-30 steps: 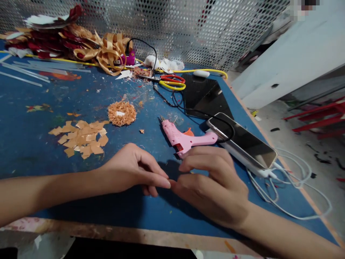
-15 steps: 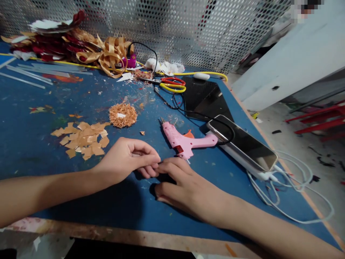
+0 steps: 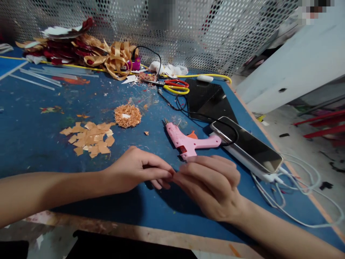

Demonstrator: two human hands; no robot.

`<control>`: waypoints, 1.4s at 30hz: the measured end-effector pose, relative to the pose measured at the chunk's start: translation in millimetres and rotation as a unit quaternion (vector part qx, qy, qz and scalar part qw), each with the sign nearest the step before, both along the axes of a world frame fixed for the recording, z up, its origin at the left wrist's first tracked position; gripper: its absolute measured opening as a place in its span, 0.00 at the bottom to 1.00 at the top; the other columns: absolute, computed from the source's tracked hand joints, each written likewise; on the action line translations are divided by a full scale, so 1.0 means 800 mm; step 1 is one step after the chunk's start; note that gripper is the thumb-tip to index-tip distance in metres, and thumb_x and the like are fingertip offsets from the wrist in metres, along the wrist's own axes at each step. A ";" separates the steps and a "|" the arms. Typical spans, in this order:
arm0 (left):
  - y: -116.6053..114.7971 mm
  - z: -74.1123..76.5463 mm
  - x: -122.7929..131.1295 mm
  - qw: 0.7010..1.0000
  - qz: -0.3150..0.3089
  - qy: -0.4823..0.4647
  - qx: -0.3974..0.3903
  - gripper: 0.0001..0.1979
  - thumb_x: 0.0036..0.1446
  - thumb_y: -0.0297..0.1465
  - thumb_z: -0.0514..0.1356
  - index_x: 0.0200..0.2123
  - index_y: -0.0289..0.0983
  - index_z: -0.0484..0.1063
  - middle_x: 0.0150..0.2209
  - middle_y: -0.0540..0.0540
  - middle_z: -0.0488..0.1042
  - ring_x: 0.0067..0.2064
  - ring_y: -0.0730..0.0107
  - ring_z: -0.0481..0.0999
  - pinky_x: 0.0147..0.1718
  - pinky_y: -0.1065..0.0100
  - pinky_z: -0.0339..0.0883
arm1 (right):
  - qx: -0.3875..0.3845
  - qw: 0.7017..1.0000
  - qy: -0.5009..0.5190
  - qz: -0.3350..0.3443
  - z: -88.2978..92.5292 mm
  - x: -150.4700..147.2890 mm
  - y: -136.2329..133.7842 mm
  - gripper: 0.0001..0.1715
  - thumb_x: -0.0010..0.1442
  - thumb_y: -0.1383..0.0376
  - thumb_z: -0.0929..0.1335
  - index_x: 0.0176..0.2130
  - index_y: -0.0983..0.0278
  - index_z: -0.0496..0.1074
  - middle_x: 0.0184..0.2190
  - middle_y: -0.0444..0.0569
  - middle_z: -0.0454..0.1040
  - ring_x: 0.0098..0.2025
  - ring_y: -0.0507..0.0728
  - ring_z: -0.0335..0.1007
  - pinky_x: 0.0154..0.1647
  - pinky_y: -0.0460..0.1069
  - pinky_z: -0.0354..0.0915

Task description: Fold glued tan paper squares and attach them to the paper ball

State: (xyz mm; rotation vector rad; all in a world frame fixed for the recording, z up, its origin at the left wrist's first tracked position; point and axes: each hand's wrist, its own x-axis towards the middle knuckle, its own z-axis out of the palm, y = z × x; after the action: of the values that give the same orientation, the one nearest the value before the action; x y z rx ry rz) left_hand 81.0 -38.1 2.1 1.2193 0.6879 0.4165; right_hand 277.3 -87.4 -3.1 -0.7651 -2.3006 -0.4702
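My left hand [image 3: 147,169] and my right hand [image 3: 210,183] meet fingertip to fingertip above the blue tabletop. Both are pinched closed, and whatever lies between the fingers is too small or too hidden to make out. Just beyond my right hand lies a pink hot glue gun [image 3: 188,140] on its side, its nozzle pointing away to the left. A heap of tan cut ribbon pieces [image 3: 91,138] is left of my hands. Behind them sits a ring of brown shredded fibre [image 3: 128,116] with a white centre. One small tan scrap [image 3: 146,133] lies apart.
Scissors [image 3: 175,85] with red and yellow handles lie at the back. On the right are a phone [image 3: 248,144] on a white block, white cables [image 3: 318,187] and a black tablet-like slab [image 3: 210,99]. Glue sticks [image 3: 40,77] and piled gold ribbon [image 3: 118,59] sit back left.
My right hand has turned upward, its fingers now folded into a pinch against my left fingertips. Both hands sit slightly further right in view. The tabletop things also appear shifted right with the camera.
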 end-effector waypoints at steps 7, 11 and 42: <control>0.003 0.007 -0.006 0.998 -0.030 0.025 0.049 0.05 0.51 0.29 0.64 0.29 0.34 0.79 0.22 0.50 0.78 0.25 0.74 0.79 0.24 0.80 0.73 | 0.042 0.998 0.054 -0.011 0.010 -0.002 -0.002 0.09 0.55 0.69 0.72 0.32 0.60 0.67 0.32 0.45 0.71 0.37 0.55 0.67 0.35 0.50 0.64; 0.006 0.028 -0.022 0.989 0.072 0.015 0.131 0.05 0.54 0.28 0.61 0.29 0.36 0.78 0.23 0.52 0.78 0.24 0.77 0.78 0.23 0.81 0.72 | -0.061 0.998 0.010 -0.017 0.004 -0.015 0.011 0.04 0.59 0.68 0.69 0.32 0.63 0.69 0.32 0.48 0.74 0.39 0.57 0.68 0.37 0.51 0.65; 0.044 0.010 -0.071 0.978 0.209 -0.011 -0.008 0.11 0.49 0.36 0.68 0.31 0.34 0.77 0.22 0.50 0.77 0.23 0.76 0.78 0.22 0.82 0.70 | -0.096 0.995 0.034 0.015 0.032 -0.085 0.097 0.11 0.64 0.61 0.65 0.34 0.63 0.73 0.33 0.47 0.73 0.37 0.55 0.63 0.36 0.51 0.59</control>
State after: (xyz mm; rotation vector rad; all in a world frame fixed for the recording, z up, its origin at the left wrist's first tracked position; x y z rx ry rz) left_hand 24.5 -3.3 10.2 1.0502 0.9299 0.7693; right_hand 209.4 -10.0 22.5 -0.8239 -2.3122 -0.2088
